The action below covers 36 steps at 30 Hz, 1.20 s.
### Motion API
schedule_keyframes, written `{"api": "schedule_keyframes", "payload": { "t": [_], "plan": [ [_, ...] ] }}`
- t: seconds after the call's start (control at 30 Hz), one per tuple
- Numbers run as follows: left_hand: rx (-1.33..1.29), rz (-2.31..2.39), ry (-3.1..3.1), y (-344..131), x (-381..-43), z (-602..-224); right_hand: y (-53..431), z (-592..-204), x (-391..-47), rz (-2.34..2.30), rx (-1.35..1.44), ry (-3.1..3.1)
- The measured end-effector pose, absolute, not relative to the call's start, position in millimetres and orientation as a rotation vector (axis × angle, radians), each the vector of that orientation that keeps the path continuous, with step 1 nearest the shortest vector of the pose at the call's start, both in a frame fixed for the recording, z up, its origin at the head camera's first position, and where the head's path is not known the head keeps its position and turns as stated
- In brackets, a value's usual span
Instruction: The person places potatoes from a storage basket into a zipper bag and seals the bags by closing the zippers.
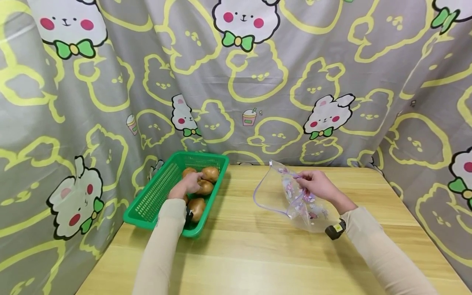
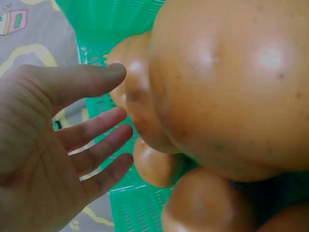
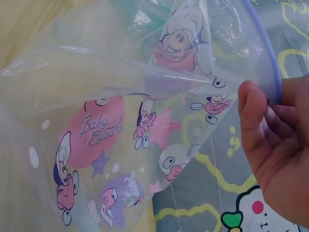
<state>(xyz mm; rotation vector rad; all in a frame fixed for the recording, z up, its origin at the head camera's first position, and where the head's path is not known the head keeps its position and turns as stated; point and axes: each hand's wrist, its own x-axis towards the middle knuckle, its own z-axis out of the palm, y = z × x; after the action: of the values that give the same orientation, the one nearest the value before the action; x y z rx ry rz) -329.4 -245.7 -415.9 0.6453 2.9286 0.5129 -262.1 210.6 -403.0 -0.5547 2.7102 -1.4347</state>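
In the head view my left hand [image 1: 187, 185] reaches down into a green plastic basket [image 1: 147, 224], over several brown potatoes [image 1: 197, 209]. Its thumb and fingers are parted and fairly straight in the left wrist view, with the fingertips close to a potato [image 2: 145, 116]; whether they touch it I cannot tell. Over the right half of the table my right hand [image 1: 318, 186] pinches the rim of a clear zip bag [image 1: 309, 213] between thumb and fingers. The bag has pink and purple cartoon prints, and its purple-edged mouth gapes toward the basket.
The basket stands at the left of a light wooden table [image 1: 236, 254], its potatoes gathered along the right side. A grey curtain [image 1: 221, 82] with yellow outlines and rabbit figures hangs behind the table and at both sides. A small black device [image 1: 334, 230] sits at my right wrist.
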Motion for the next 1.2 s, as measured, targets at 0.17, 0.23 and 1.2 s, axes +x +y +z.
{"api": "schedule_keyframes", "payload": {
  "t": [0.17,0.23,1.2],
  "plan": [
    [0.604,0.512,2.937,-246,-330,-418,213,-403,-263,-1.441,-0.561,2.706],
    [0.600,0.514,2.947,-247,-332,-421,214,-402,-263,-1.447,-0.565,2.705],
    [0.330,0.516,2.896,-241,-339,-435,221,-398,-260,-1.451,-0.549,2.694]
  ]
}}
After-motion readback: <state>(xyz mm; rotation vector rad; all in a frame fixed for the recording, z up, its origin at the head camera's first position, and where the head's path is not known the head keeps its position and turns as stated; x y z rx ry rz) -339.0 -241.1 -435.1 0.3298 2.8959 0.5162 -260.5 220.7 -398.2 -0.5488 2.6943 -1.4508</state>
